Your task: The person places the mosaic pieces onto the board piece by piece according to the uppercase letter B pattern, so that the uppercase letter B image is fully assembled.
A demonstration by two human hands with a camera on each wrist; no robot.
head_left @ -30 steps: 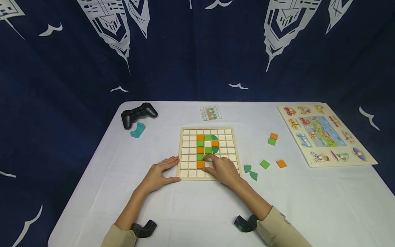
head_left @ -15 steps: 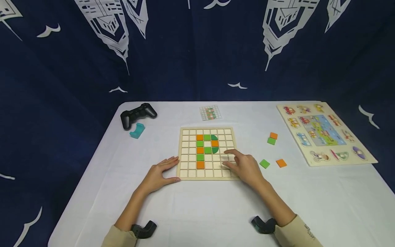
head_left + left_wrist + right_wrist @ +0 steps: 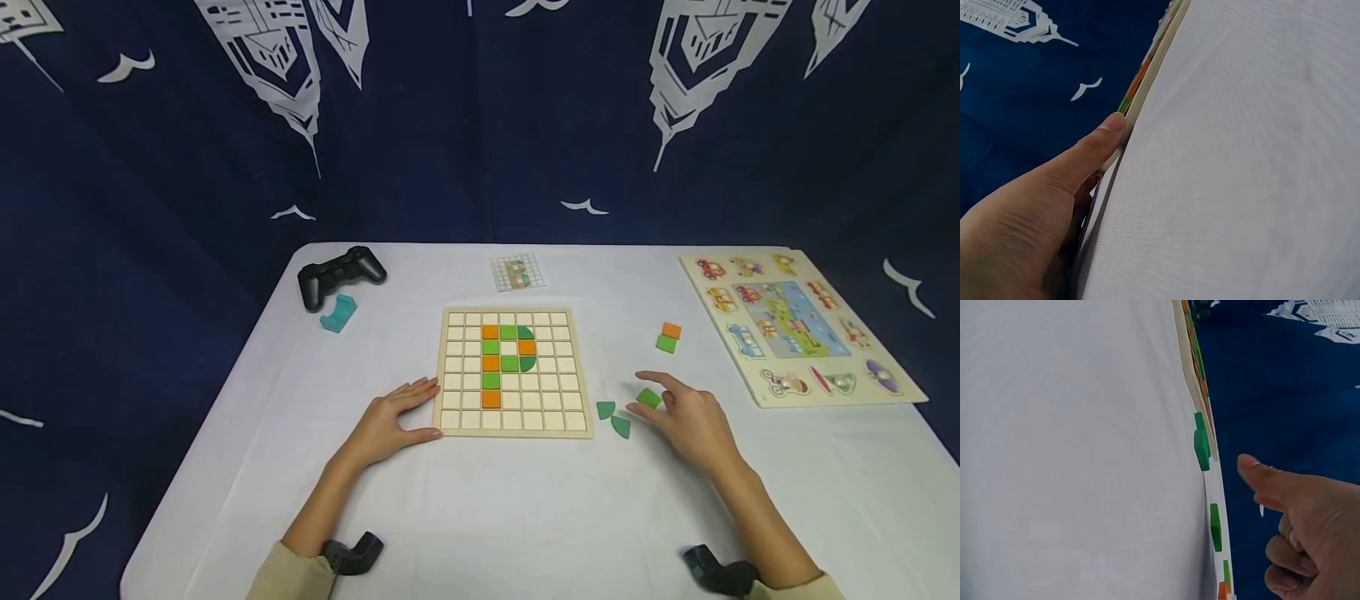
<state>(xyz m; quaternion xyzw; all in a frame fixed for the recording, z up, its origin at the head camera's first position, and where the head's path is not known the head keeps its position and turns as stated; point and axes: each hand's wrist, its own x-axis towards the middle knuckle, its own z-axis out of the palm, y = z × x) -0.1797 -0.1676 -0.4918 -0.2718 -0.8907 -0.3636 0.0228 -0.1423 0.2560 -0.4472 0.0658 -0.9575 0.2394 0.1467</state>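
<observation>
A wooden grid board (image 3: 468, 421) lies in the middle of the table, with orange, light green and dark green pieces set in its squares. My left hand (image 3: 390, 423) rests at the board's left edge, fingers extended; in the left wrist view the thumb (image 3: 1088, 153) lies against that edge. To the right, my right hand (image 3: 697, 423) hovers with thumb and index finger spread around a light green square tile (image 3: 648, 398), holding nothing. Two dark green quarter-round pieces (image 3: 620, 427) lie between board and hand. An orange tile (image 3: 672, 331) and a green tile (image 3: 666, 344) sit farther back.
A small pattern card (image 3: 517, 272) lies behind the board. At the back left are a black game controller (image 3: 341, 277) and a teal curved block (image 3: 339, 314). A picture puzzle board (image 3: 802, 333) takes up the right side. Black devices are strapped at both wrists.
My right hand has left the board and moved right to the loose green tile, its fingers parted. The orange tile beside it is now covered by the hand. My left hand stays put.
</observation>
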